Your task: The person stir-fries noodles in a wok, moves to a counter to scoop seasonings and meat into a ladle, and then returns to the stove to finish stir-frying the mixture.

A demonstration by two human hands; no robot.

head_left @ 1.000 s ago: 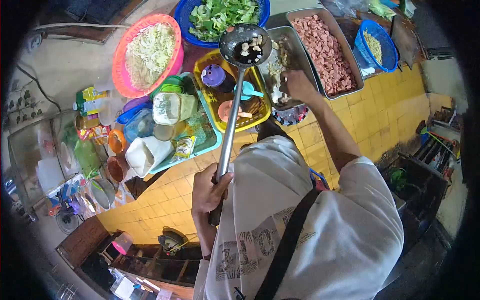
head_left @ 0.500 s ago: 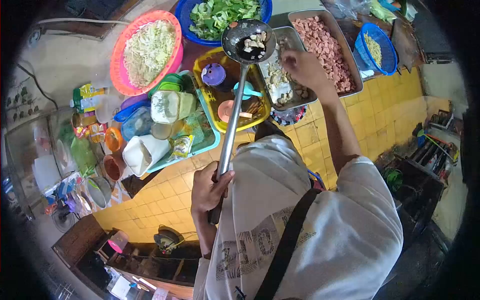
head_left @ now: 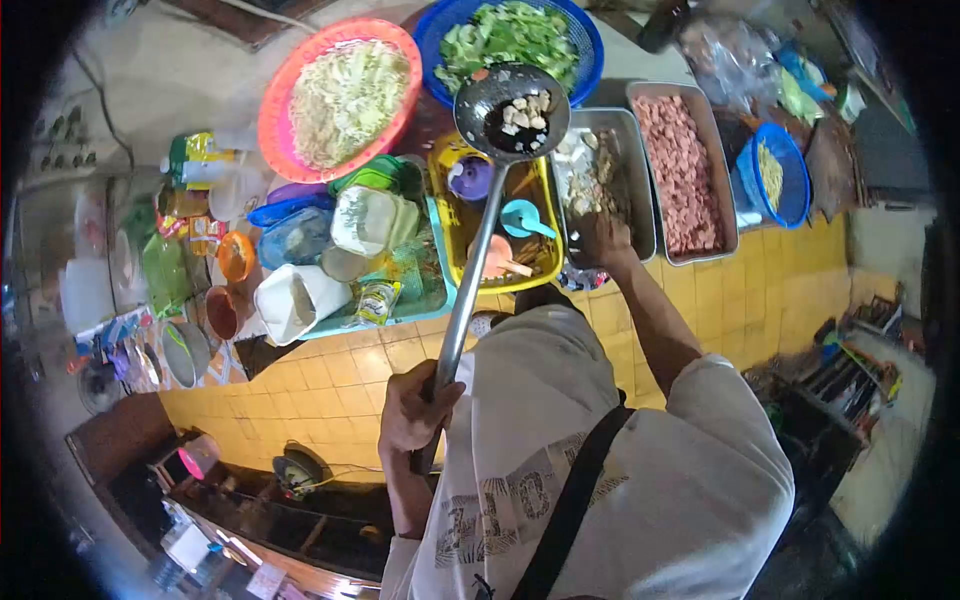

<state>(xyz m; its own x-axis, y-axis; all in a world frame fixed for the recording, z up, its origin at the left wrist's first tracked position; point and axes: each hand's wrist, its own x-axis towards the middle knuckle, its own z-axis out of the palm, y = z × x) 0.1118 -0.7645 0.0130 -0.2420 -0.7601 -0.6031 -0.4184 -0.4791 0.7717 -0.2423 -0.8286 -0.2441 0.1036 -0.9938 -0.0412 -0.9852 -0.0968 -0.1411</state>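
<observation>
My left hand (head_left: 415, 408) is wrapped round the long metal handle of a ladle (head_left: 482, 240). The dark bowl of the ladle is tilted over the table and holds pale diced meat (head_left: 526, 112) in dark liquid. My right hand (head_left: 604, 238) reaches into the near end of a metal tray (head_left: 640, 150) where more pale cooked pieces (head_left: 590, 170) lie. Its fingers are dark and point away from me, so whether they grip anything is hidden. Beside that tray stands another metal tray (head_left: 735, 243) full of pink sliced sausage (head_left: 685, 165).
A pink basket (head_left: 272, 100) of shredded cabbage and a blue basket (head_left: 590, 50) of chopped greens stand behind. A yellow tray (head_left: 441, 200) holds a purple-lidded container and scoops. Left of it, a turquoise tray (head_left: 425, 312) carries several containers. A small blue basket (head_left: 797, 190) is at right.
My right hand has moved down to the near end of the meat tray. The ladle stays in my left hand, and the whole view has shifted slightly.
</observation>
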